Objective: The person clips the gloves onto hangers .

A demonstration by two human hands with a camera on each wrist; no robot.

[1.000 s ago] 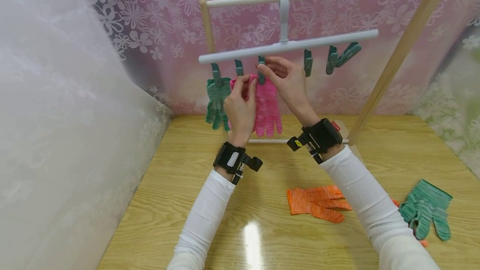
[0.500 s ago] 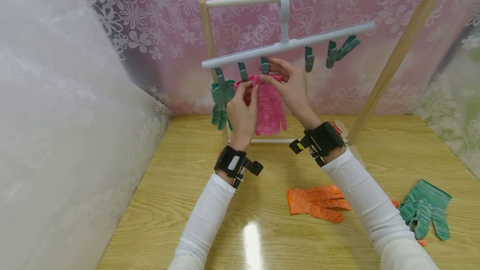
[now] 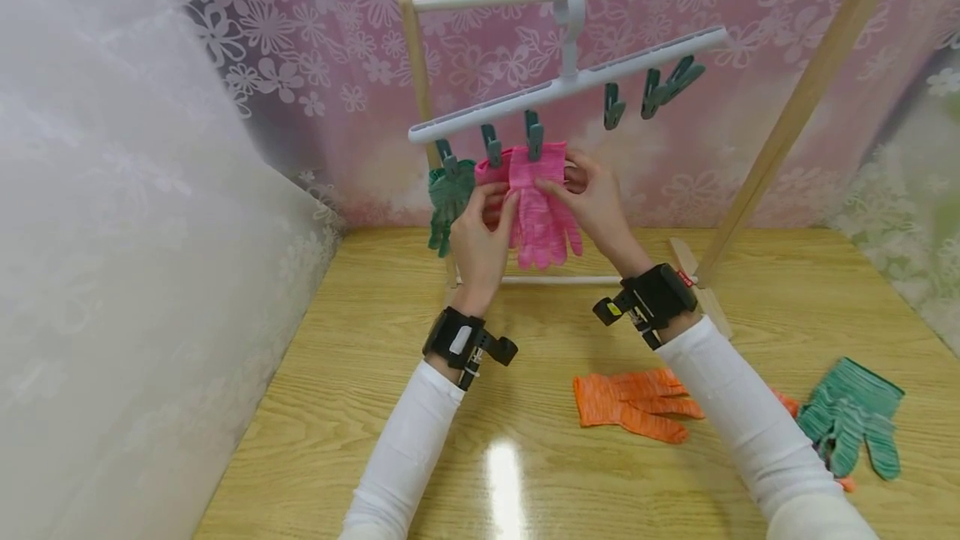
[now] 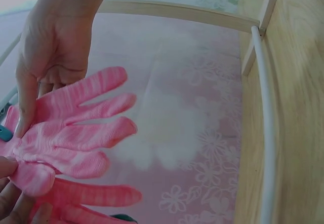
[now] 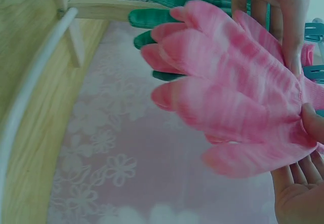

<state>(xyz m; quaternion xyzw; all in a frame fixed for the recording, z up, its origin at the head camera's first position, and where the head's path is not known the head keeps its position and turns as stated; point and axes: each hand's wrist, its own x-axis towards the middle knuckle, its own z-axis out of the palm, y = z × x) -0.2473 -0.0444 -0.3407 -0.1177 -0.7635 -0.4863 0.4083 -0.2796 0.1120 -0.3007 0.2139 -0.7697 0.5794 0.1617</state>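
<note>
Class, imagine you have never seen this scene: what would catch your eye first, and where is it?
Probably the front pink glove, clipped under the tilted white hanger and pinched by the left hand and right hand. Next, perhaps, the vivid orange glove lying on the wooden table below, with a green glove to its right.

I see pink, white-flowered curtain (image 3: 480, 48) behind yellow wood-grain tabletop (image 3: 360, 407); whitish translucent sheet (image 3: 112, 232) at left; bright white glare (image 3: 506, 490) on wood.
</note>
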